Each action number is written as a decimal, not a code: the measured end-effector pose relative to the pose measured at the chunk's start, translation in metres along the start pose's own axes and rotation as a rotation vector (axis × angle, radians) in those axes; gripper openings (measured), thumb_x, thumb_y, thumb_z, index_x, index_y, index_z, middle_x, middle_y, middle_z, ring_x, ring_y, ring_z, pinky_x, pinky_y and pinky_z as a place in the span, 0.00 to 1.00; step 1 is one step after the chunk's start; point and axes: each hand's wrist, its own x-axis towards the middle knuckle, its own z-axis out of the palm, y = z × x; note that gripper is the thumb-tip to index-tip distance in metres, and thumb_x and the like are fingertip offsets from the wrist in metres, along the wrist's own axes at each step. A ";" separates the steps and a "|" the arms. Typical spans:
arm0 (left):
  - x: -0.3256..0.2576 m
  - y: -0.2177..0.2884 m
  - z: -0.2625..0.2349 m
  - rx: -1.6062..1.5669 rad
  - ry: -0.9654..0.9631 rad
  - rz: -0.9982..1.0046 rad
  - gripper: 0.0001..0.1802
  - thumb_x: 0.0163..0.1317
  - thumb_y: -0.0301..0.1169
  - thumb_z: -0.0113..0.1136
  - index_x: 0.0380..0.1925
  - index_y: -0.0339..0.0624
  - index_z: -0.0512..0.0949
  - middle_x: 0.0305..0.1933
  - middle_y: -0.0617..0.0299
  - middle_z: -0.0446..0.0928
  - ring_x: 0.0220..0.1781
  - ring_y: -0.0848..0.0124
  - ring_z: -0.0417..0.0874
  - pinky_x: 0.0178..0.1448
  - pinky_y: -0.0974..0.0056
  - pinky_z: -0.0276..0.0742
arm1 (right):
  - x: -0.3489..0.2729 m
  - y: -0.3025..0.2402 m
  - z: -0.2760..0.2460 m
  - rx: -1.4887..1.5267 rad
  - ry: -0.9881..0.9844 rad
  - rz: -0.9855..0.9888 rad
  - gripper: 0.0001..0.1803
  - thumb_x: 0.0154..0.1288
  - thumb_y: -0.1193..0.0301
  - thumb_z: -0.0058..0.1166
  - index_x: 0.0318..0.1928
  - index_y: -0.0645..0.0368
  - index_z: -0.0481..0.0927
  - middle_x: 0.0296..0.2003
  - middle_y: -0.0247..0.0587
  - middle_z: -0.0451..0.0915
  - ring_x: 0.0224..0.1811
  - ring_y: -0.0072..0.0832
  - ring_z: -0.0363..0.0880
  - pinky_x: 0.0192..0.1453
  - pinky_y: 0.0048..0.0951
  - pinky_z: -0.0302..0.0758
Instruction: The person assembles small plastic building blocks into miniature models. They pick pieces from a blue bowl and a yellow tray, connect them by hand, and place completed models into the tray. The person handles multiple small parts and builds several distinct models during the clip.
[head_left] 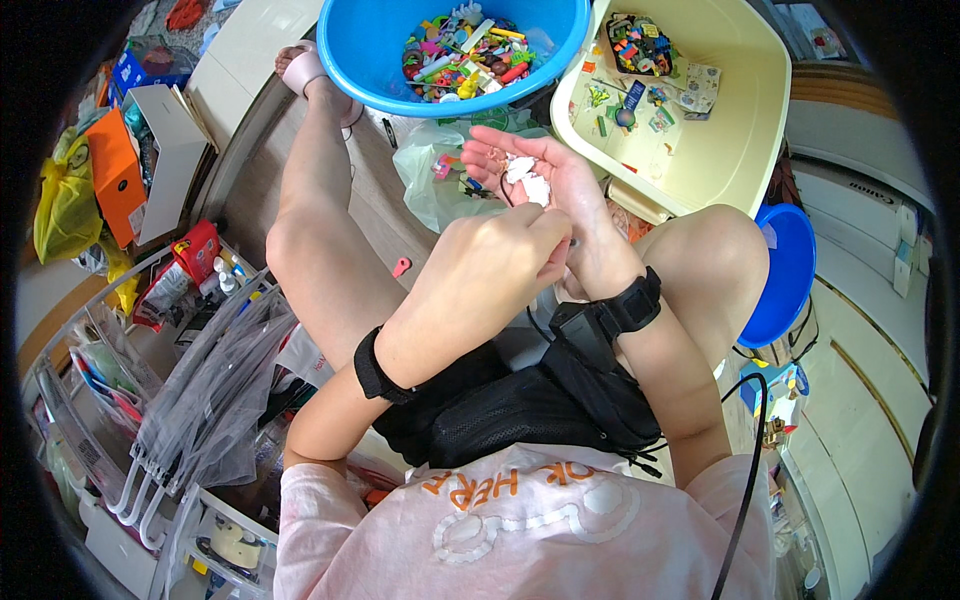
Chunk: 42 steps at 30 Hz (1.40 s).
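Evidently a sorting step is in hand: small white plastic pieces point(527, 180) are cupped in the open right hand point(545, 185), held above the knees, while the left hand point(490, 265) is pinched shut over them, its catch hidden. A fine pinch is called for next. Beyond, glossy mixed bricks fill a round blue basin point(375, 60) beside a cream tub point(740, 120).

Cluttered home: toy basin point(365, 60), hangers point(200, 400)
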 end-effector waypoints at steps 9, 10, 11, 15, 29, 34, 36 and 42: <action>0.000 -0.003 0.001 -0.129 0.030 -0.072 0.08 0.51 0.23 0.66 0.33 0.40 0.80 0.30 0.57 0.82 0.31 0.65 0.86 0.37 0.65 0.82 | 0.001 -0.001 -0.001 0.093 -0.014 0.044 0.26 0.68 0.69 0.31 0.57 0.76 0.71 0.49 0.58 0.79 0.52 0.40 0.79 0.64 0.35 0.73; 0.000 -0.003 0.001 -0.146 0.035 -0.079 0.08 0.51 0.23 0.66 0.33 0.39 0.80 0.30 0.57 0.82 0.31 0.66 0.86 0.38 0.66 0.83 | 0.002 -0.001 0.000 0.096 -0.017 0.047 0.26 0.68 0.69 0.32 0.57 0.76 0.71 0.49 0.58 0.79 0.52 0.40 0.79 0.64 0.35 0.73; 0.000 -0.004 0.001 -0.163 0.041 -0.086 0.07 0.51 0.22 0.66 0.32 0.39 0.80 0.30 0.57 0.82 0.31 0.67 0.87 0.39 0.66 0.83 | 0.002 -0.001 0.000 0.105 -0.010 0.054 0.25 0.68 0.69 0.32 0.57 0.75 0.71 0.49 0.57 0.79 0.52 0.40 0.79 0.64 0.35 0.73; 0.000 -0.002 -0.001 -0.227 0.034 -0.136 0.06 0.52 0.21 0.65 0.32 0.37 0.80 0.30 0.58 0.83 0.33 0.69 0.87 0.41 0.67 0.84 | 0.000 -0.001 -0.001 0.109 -0.030 0.057 0.25 0.68 0.68 0.34 0.57 0.74 0.72 0.49 0.56 0.79 0.53 0.40 0.79 0.64 0.35 0.73; 0.001 -0.007 0.004 -0.228 0.098 -0.053 0.07 0.50 0.26 0.63 0.31 0.42 0.79 0.26 0.54 0.77 0.28 0.56 0.81 0.33 0.56 0.77 | -0.003 -0.003 0.004 0.075 -0.005 0.066 0.25 0.69 0.67 0.35 0.57 0.72 0.73 0.50 0.54 0.80 0.53 0.39 0.78 0.64 0.34 0.73; -0.001 -0.005 0.006 -0.162 0.129 -0.017 0.05 0.51 0.26 0.63 0.27 0.42 0.76 0.24 0.57 0.74 0.26 0.57 0.80 0.30 0.57 0.76 | -0.004 -0.003 0.006 0.079 -0.009 0.050 0.24 0.69 0.67 0.35 0.57 0.73 0.72 0.49 0.55 0.79 0.53 0.39 0.78 0.65 0.35 0.72; -0.001 -0.005 0.007 -0.155 0.132 -0.013 0.05 0.51 0.26 0.62 0.26 0.42 0.74 0.24 0.57 0.74 0.26 0.57 0.80 0.29 0.57 0.76 | -0.004 -0.002 0.007 0.072 -0.002 0.045 0.24 0.69 0.67 0.35 0.56 0.73 0.72 0.49 0.56 0.79 0.53 0.39 0.78 0.65 0.35 0.72; 0.000 -0.004 0.008 -0.135 0.136 -0.012 0.06 0.50 0.26 0.63 0.25 0.42 0.74 0.24 0.58 0.74 0.26 0.58 0.79 0.29 0.58 0.76 | -0.003 -0.002 0.006 0.087 0.006 0.045 0.24 0.69 0.68 0.34 0.56 0.74 0.73 0.49 0.56 0.79 0.53 0.39 0.78 0.64 0.35 0.73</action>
